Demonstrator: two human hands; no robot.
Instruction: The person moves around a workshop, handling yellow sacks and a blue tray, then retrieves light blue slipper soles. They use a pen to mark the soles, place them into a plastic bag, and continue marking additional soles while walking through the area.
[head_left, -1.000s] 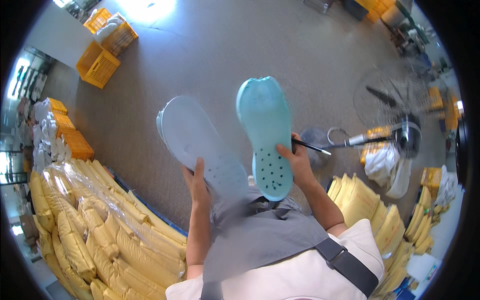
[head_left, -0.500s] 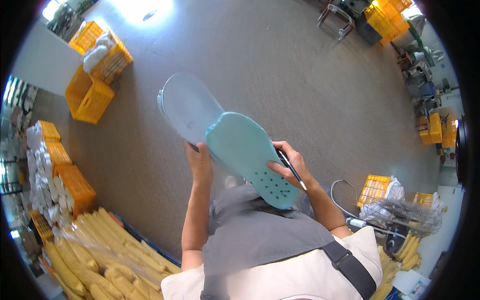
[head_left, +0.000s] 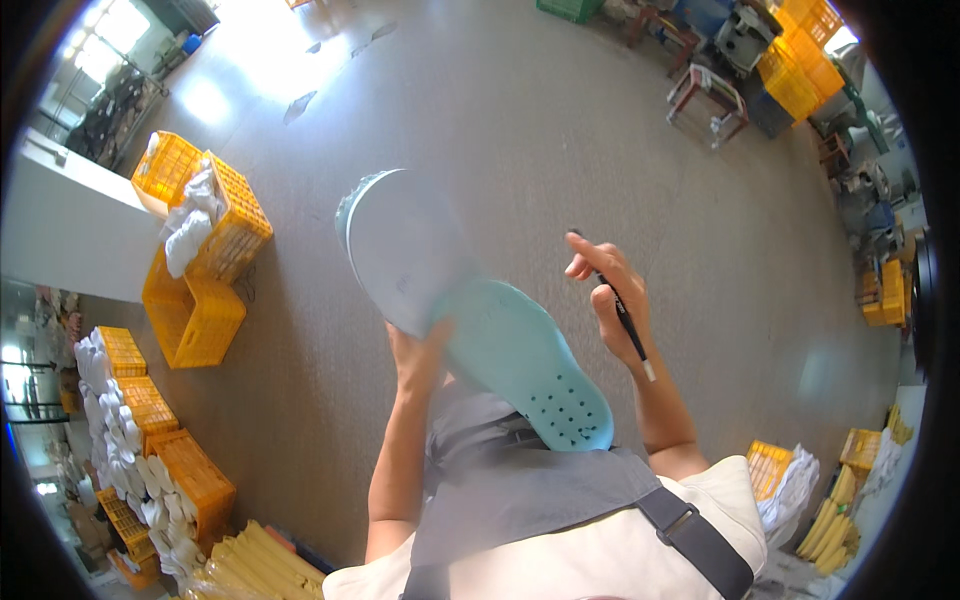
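In my left hand [head_left: 418, 352] are two overlapping shoe insoles, gripped near the place where they meet. The lower one is a teal insole [head_left: 515, 345] with a cluster of small dark dots near the end by my apron. Beyond it, the pale grey insole [head_left: 400, 245] reaches away from me, with a teal rim showing along its far left edge. My right hand [head_left: 610, 290] is off to the right of the teal insole, apart from it. Its fingers close on a slim black pen [head_left: 624, 318] with a white end pointing down toward my wrist.
Yellow crates [head_left: 195, 310] with white items stand on the floor at left. More crates and white pieces [head_left: 110, 400] line the lower left, beside yellow rolls [head_left: 255, 570]. A stool [head_left: 708, 100] and stacked crates [head_left: 800, 75] are at the far right; another crate [head_left: 768, 470] sits at lower right.
My right hand has let go of the teal insole and moved right, keeping the pen. Both insoles have shifted slightly down and right in view. The view has also tilted toward the far floor.
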